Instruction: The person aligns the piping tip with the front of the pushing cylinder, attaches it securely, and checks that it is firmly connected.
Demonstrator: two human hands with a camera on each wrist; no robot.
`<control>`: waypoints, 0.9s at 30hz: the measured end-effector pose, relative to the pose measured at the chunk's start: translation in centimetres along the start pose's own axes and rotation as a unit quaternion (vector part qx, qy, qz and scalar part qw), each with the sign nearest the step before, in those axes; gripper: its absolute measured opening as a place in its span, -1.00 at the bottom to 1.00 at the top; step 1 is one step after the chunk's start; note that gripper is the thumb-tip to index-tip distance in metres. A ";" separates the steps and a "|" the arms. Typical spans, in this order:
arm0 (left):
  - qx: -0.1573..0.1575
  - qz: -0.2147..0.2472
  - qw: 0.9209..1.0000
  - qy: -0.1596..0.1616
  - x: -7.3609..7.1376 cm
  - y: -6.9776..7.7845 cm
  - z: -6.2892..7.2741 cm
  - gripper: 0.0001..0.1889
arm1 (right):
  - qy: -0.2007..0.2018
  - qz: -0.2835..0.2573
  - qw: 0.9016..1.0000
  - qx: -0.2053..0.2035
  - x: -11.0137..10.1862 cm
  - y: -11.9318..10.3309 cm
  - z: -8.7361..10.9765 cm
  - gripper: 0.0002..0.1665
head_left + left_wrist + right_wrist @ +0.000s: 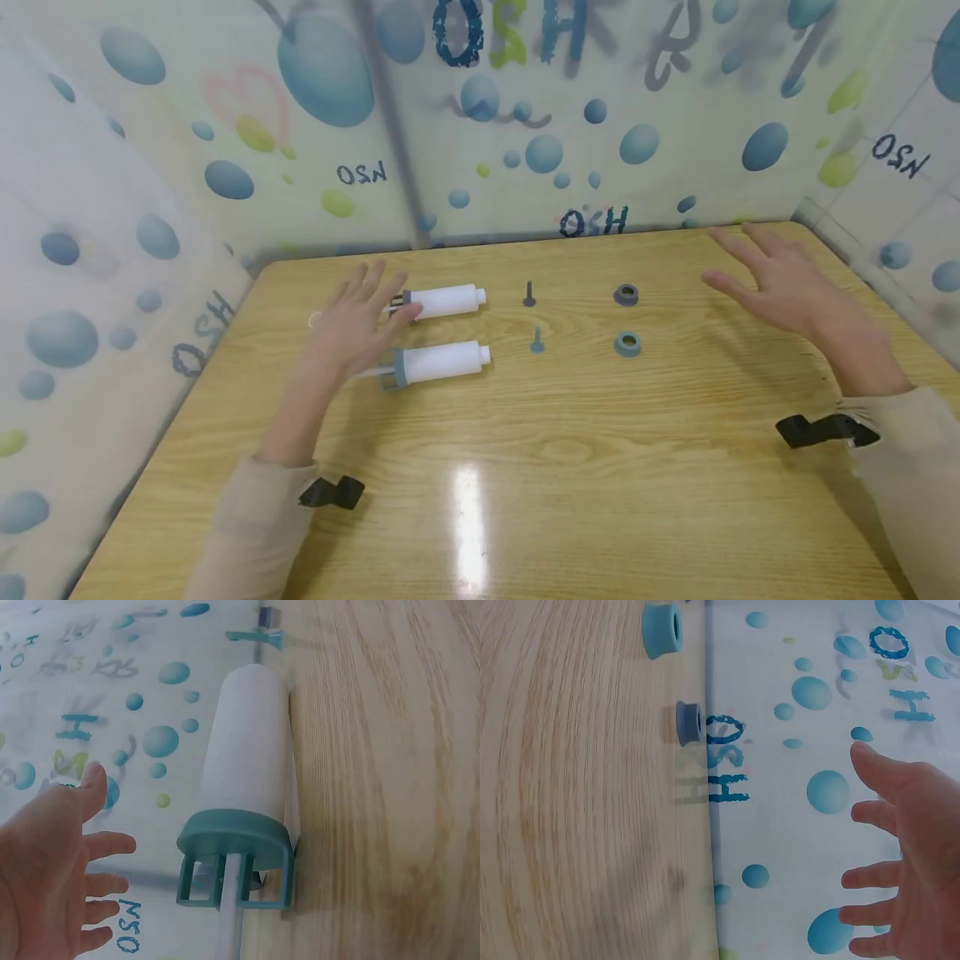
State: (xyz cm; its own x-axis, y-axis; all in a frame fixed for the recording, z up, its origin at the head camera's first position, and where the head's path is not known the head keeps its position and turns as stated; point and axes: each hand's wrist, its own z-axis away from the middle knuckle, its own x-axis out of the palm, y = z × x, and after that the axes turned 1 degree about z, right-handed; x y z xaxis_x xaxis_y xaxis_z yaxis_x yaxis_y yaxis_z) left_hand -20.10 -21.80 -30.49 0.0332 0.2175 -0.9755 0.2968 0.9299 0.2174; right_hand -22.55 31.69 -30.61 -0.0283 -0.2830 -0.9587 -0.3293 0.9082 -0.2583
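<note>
My left hand, fingers straight and spread, hovers over the rod ends of two white syringe-like barrels. The far barrel has a dark grey collar, partly hidden by the hand. A grey-green collar with two square loops and a pale rod shows on the near barrel, also in the left wrist view. My right hand is raised over the table's right side, fingers extended, holding nothing. Nearest to it are a dark grey ring and a grey-green ring.
Between barrels and rings stand a dark stemmed piece and a grey-green stemmed piece, each with a round base. The wooden table meets a patterned wall covering at its back edge. Black straps circle both sleeves.
</note>
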 end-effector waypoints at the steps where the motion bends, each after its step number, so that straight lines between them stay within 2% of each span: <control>1: 0.003 -0.002 1.000 0.001 0.0 0.1 0.0 -0.13 | -0.003 -0.007 1.000 0.000 0.0 -0.2 0.0 -0.13; 10: 0.032 -0.008 0.999 0.005 0.5 1.8 -0.2 -0.15 | -0.027 -0.035 0.999 -0.001 0.4 -1.9 0.0 -0.09; 18: 0.052 0.013 0.999 0.001 1.0 3.5 -0.5 -0.20 | -0.045 -0.064 0.997 -0.016 0.8 -3.3 0.4 -0.11; 27: 0.071 0.029 0.997 -0.009 2.0 5.2 -1.2 -0.23 | -0.083 -0.095 0.991 -0.036 1.9 -4.5 0.3 -0.13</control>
State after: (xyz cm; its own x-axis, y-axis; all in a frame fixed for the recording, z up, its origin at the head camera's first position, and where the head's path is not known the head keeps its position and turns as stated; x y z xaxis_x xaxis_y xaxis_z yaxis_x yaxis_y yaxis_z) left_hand -19.64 -16.20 -31.26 0.0714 0.2627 -0.9622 0.4268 0.8639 0.2675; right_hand -20.86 27.13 -31.29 0.1951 -0.3863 -0.9015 -0.3802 0.8175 -0.4326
